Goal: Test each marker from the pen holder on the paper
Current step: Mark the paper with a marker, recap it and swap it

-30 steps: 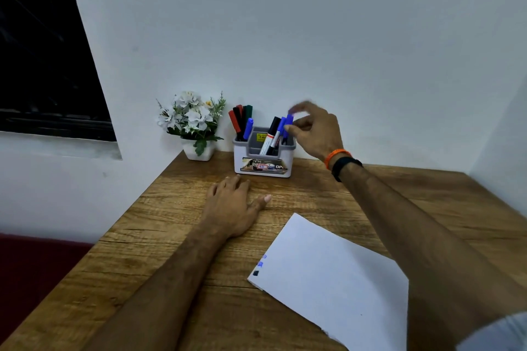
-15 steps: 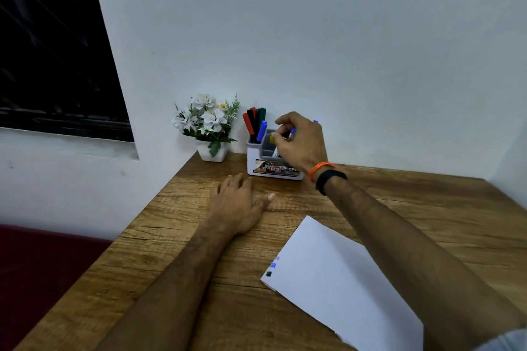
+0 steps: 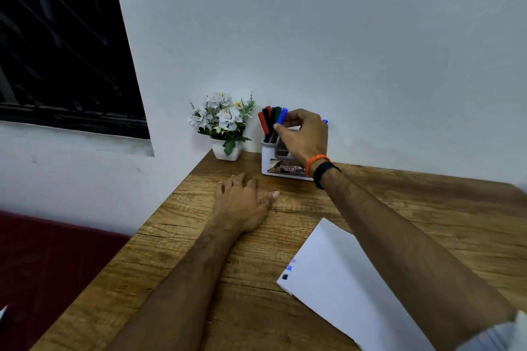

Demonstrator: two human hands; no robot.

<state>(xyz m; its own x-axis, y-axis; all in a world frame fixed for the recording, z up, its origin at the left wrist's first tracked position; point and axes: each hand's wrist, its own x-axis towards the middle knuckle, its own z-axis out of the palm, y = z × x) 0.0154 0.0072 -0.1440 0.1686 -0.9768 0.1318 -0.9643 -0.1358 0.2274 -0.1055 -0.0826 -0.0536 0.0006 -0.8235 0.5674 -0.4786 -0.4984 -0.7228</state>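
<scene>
Four upright markers (image 3: 272,120) in holder (image 3: 268,157)

My left hand (image 3: 242,205) lies palm down, fingers together and relaxed, thumb spread to the right; forearm runs back toward me. My right arm reaches forward, wrist bent, orange and black bands on it. My right hand (image 3: 305,137) is raised, back facing me, fingers curled, thumb and forefinger pinched on something, what exactly I cannot tell

We see a plain pale wall (image 3: 342,37) at the far side, a dark window (image 3: 57,45) far left, a wooden table (image 3: 427,208) and dark red seating (image 3: 51,259) near left
</scene>
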